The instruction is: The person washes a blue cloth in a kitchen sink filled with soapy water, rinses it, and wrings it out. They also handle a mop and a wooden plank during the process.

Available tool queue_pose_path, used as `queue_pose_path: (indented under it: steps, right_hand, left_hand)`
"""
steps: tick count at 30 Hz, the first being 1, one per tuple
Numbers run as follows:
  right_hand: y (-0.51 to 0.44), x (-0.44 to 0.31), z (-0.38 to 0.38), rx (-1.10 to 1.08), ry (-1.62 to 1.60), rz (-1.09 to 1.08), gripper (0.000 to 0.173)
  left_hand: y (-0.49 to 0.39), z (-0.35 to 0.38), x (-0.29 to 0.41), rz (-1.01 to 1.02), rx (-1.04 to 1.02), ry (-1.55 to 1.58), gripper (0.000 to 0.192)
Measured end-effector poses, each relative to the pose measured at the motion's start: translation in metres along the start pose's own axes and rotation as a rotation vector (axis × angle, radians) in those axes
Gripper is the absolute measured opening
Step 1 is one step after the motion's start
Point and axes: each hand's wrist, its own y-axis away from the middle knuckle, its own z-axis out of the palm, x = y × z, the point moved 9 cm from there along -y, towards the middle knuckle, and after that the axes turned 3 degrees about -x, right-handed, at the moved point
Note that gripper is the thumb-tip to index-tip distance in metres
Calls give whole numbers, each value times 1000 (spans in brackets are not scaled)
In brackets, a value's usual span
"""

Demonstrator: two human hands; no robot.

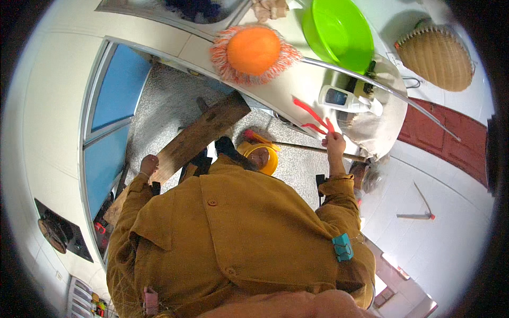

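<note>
My right hand grips a bundle of thin red strips, cloth or plastic, whose loose ends reach over the edge of the pale tiled counter. On that counter, just beyond the strips, a white spray bottle lies on its side. My left hand is curled at the left, over or beside a long wooden plank or bench; whether it touches the wood or holds anything cannot be made out. Past the strips, an orange mop head with an orange-and-white fringe rests at the counter's edge.
A green basin stands farther back on the counter, near a metal rail. On the speckled floor is a yellow bucket beside a long pole. Blue cabinet doors flank the left. A woven basket hangs at the wall.
</note>
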Motion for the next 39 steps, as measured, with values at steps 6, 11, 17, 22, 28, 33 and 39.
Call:
queue_pose_path:
  steps: [6,11,17,22,28,33,39]
  right_hand:
    - [-15,68,-63,247,-203,50,21]
    - [-43,94,-104,486,469,173,38]
    - [-28,65,-53,249,491,-95,85]
    - [8,40,21,140,545,-496,45]
    - [11,103,197,-556,242,-109,44]
    - [-19,82,318,-665,666,-421,47]
    - [-28,39,377,-716,330,-785,47]
  left_hand:
    - [-26,13,-2,-93,-202,332,4]
    - [-39,38,60,464,-111,-291,9]
    - [-19,62,87,638,157,-441,17]
    - [-15,36,55,341,246,-599,20]
    - [-38,11,18,138,328,-644,43]
    - [-40,9,11,34,361,-656,43]
    - [-45,18,9,-75,103,-872,60]
